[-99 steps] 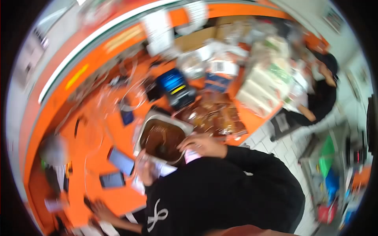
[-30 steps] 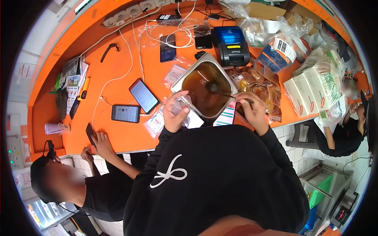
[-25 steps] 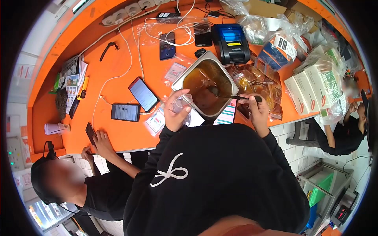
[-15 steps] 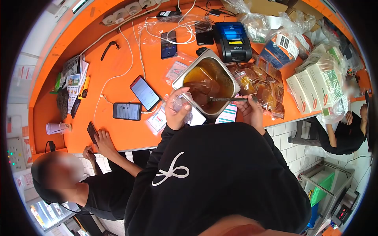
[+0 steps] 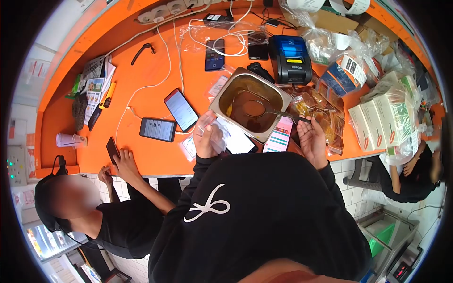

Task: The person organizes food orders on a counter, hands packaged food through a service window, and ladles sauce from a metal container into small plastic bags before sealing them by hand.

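My left hand (image 5: 205, 140) is closed on a small clear plastic bag (image 5: 218, 137), close to the near left corner of a deep metal pan (image 5: 282, 100). Brown sauce (image 5: 245, 120) with an oily yellowish film lies in the pan. Between the thumb and fingers of my right hand (image 5: 313, 140) is the dark handle end of a ladle (image 5: 277, 113). The ladle reaches left over the rim, its round bowl down in the sauce. Just right of the pan lie several sealed bags of brown sauce (image 5: 325, 111).
Phones (image 5: 181, 111) and white cables lie on the orange table (image 5: 137, 94). A label printer (image 5: 290, 61) stands behind the pan, and stacked white boxes (image 5: 382, 118) are at the right. A co-worker's hand (image 5: 126, 164) touches a phone at the left.
The pan sits more level and turned, with its sauce pooled across the bottom. The ladle bowl now shows as a round outline in the sauce. My view has shifted slightly.
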The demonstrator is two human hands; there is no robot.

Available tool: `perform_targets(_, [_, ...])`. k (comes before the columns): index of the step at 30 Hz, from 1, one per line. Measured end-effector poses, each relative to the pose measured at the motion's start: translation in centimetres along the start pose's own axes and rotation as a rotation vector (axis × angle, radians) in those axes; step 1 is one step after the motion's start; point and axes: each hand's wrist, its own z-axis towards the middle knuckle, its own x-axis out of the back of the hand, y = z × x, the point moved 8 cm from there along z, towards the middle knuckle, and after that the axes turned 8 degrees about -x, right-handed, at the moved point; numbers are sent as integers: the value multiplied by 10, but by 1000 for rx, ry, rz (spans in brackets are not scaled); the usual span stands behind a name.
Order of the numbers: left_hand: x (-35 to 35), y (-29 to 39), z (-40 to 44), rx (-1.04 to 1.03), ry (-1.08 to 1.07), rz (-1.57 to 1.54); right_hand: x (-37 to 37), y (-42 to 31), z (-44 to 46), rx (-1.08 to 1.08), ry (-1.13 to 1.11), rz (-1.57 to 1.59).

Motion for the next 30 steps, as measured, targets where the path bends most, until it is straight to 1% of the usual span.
perform_targets(2, [10,9,0,-46,-17,51,-6,-2,2,-10,-8,4])
perform_targets(3, [10,21,1,-205,77,235,-8,-4,2,-6,5,14])
perform_targets(6, [35,32,-3,-230,91,305,-12,-8,5,-8,7,24])
perform_targets(7, [43,36,-4,-191,84,333,-13,-9,7,-10,2,27])
perform_targets(11, [34,56,-3,-213,70,267,-24,-15,11,1,-40,28])
perform_targets(13, [14,69,3,-300,-54,261,-27,-18,15,15,-48,35])
perform_targets(14, [11,72,6,-304,-52,261,-31,-19,16,13,-52,32])
perform_targets(16, [-4,77,12,-316,-162,183,-38,-24,17,21,-41,19])
perform_targets(20, [-26,81,25,-305,-190,169,-56,-33,15,30,-122,9])
perform_targets(22, [-44,81,30,-317,-286,257,-65,-38,13,41,-140,-10])
perform_targets(23, [-49,80,34,-319,-289,255,-67,-40,13,44,-143,-10])
perform_targets(25, [-62,74,39,-304,-372,300,-71,-45,13,63,-153,-14])
perform_targets(29, [-77,65,49,-243,-457,393,-80,-53,11,82,-162,-26])
perform_targets(30, [-82,57,46,-107,-399,267,-82,-55,10,89,-167,-25])
